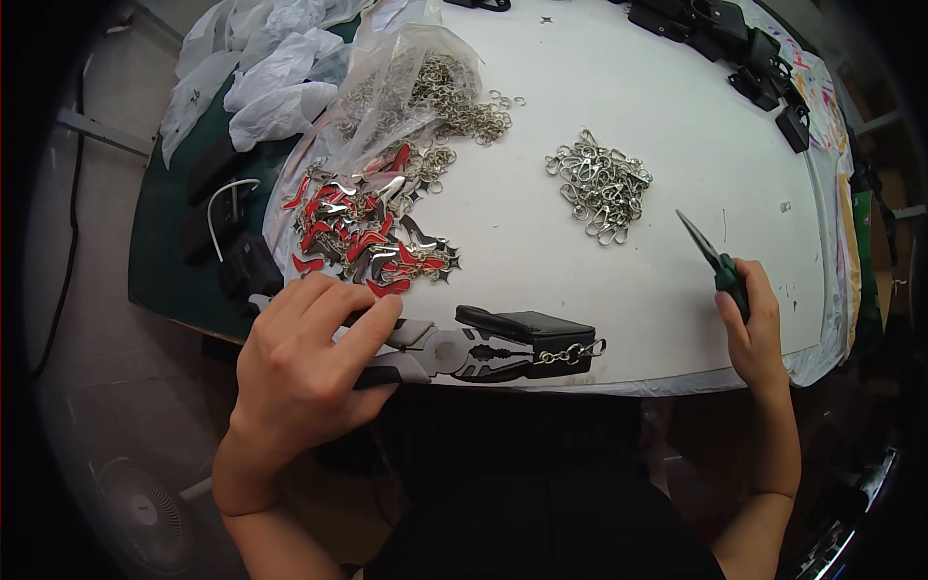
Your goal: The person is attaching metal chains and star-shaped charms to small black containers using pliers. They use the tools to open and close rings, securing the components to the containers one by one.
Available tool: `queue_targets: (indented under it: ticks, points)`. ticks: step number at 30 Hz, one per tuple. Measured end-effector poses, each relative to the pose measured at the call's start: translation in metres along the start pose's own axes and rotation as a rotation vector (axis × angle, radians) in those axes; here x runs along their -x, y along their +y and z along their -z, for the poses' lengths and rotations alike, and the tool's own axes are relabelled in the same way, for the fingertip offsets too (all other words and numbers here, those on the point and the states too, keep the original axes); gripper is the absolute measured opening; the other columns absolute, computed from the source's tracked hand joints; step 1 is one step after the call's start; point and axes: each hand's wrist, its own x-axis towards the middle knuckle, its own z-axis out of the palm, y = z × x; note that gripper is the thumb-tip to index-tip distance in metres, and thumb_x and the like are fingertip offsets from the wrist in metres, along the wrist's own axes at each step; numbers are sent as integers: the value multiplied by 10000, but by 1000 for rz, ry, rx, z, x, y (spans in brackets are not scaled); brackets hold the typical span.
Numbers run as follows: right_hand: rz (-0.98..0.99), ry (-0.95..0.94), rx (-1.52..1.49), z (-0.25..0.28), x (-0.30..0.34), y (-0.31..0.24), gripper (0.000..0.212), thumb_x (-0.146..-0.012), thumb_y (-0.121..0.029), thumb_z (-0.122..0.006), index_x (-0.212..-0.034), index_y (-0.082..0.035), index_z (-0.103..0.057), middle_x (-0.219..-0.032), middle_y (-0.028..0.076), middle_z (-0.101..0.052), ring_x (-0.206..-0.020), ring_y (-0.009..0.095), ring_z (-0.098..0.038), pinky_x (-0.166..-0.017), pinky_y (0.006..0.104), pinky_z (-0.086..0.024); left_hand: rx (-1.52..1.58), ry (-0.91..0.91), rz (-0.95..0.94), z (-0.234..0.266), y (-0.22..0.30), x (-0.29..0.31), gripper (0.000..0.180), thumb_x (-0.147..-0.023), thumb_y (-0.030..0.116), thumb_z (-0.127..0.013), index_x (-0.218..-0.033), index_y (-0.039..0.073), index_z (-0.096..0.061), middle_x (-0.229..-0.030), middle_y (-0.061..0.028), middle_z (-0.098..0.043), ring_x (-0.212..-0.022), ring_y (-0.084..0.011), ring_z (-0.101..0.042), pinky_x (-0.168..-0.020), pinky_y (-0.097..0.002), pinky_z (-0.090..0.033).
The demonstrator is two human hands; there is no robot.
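Observation:
My left hand point(314, 353) is closed around the handles of large grey-and-black combination pliers point(448, 352); its palm side is hidden. The open jaws point right, overlapping a small black leather-like case point(556, 333) at the table's near edge. A short silver chain point(563, 355) with a ring lies along the case's front. At the right, my right hand point(756, 324) grips slim needle-nose pliers point(713, 253) by their dark green handles, tips pointing up and left. Just beyond my left hand is a heap of red, black and silver charms point(367, 227) with small chains.
Silver swivel clasps point(601, 188) are piled mid-table. A clear plastic bag point(387, 92) spills metal rings at the back left, beside crumpled white bags point(280, 87). Several black cases point(720, 34) line the far right edge. A fan point(145, 507) stands at lower left.

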Motion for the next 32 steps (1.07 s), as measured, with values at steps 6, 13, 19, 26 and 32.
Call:
queue_targets:
  ticks: [6,13,19,26,32]
  points:
    - [503,-117,-39,17,2,-88,656,-664,-193,-815,-1206,28,-518,-1097,179,-556,-928,336,-561,-812,426,-477,-30,49,-61,4,-3,4,566,-388,99,-788,-933,10,-659,-880,-92,-644,-783,-289,-629,-668,-389,-518]
    - [649,-72,186,21,-2,-104,672,-653,-333,-828,-1151,35,-566,-1016,153,-585,-805,304,-569,-671,402,-480,-25,41,-74,8,-5,9,603,-373,132,-782,-950,17,-651,-899,-83,-639,-778,-278,-629,-666,-388,-516]
    - [596,-174,10,18,-3,-104,658,-653,-314,-850,-1137,37,-574,-960,150,-611,-729,290,-586,-618,374,-485,-73,121,-116,7,-5,13,574,-399,166,-756,-937,-10,-660,-883,-108,-635,-769,-291,-630,-649,-400,-519]
    - [441,-318,-160,15,2,-103,630,-688,-269,-857,-1151,47,-570,-966,172,-627,-802,317,-637,-685,385,-529,-171,211,-188,9,-6,11,580,-419,206,-729,-936,-49,-662,-877,-147,-634,-778,-311,-635,-661,-411,-528]
    - [524,-226,-87,14,1,-99,648,-688,-281,-853,-1170,50,-574,-973,167,-629,-793,320,-631,-675,378,-525,-144,181,-159,11,-4,10,584,-425,233,-713,-936,-45,-671,-881,-150,-632,-796,-319,-635,-680,-426,-532]
